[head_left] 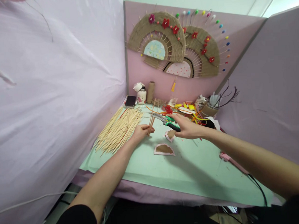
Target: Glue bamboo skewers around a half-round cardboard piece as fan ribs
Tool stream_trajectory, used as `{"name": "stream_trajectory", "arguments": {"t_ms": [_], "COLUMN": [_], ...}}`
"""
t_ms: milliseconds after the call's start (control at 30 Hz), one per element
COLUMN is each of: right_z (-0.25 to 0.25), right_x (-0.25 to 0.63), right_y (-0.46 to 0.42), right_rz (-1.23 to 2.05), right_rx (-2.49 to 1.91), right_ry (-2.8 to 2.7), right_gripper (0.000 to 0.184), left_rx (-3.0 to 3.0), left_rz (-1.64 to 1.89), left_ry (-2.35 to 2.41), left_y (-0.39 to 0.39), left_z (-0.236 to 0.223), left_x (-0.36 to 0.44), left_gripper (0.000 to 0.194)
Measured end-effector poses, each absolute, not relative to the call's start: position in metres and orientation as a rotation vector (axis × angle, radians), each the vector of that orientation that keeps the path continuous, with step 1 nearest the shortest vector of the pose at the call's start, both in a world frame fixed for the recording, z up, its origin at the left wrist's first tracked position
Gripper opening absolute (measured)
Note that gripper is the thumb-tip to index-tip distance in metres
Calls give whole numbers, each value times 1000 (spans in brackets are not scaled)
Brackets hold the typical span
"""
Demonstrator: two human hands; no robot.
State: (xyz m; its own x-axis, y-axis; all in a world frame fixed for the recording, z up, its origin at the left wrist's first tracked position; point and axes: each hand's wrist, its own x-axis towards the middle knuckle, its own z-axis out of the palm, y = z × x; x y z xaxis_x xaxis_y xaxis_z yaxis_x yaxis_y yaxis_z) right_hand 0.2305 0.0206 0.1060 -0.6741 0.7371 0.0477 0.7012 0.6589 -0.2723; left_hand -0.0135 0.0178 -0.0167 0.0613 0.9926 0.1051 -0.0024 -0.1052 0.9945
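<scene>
**Green-and-black-handled metal cutters (173, 126) at a small bunch of thin tan wooden sticks (152, 121)**

Head view: The left hand (145, 129) is closed, fingers pinching the small bunch near its lower end so the sticks stand roughly upright above the pale green cloth (191, 169). The right hand (187, 126) is wrapped around the cutters, its grip partly open because the 2 handles stand apart. The metal jaws reach the sticks above the left hand; whether they have closed on them is too small to tell.

The step in hand looks like lining up or making a cut. That calls for a steady pinch, level stick ends, fingers clear of the blades and a firm squeeze of both handles. A loose pinch could let the sticks slip or come out uneven.

Left of the hands lies a broad pile of long, pale wooden sticks (120, 131). Nearer the person are 2 brown cardboard pieces with pale edging: a half-round piece (164, 149) and a smaller piece (170, 134) just beyond it.
</scene>
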Motion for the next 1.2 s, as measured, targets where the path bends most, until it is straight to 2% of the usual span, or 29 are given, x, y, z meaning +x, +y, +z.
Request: {"name": "stream_trajectory", "arguments": {"t_ms": [700,1200], "right_z": [124,125], "right_x": [212,214], "right_y": [27,27], "right_rz": [153,70], "right_rx": [-1204,-1211], "right_ry": [-2966,-2990], "right_gripper": [89,80], "left_rx": [1309,1402], "left_rz": [1189,1159], "left_ry": [1103,1165], "left_y": [20,17], "left_z": [-19,-15], "left_x": [-16,-13], "left_gripper": [30,25]}}
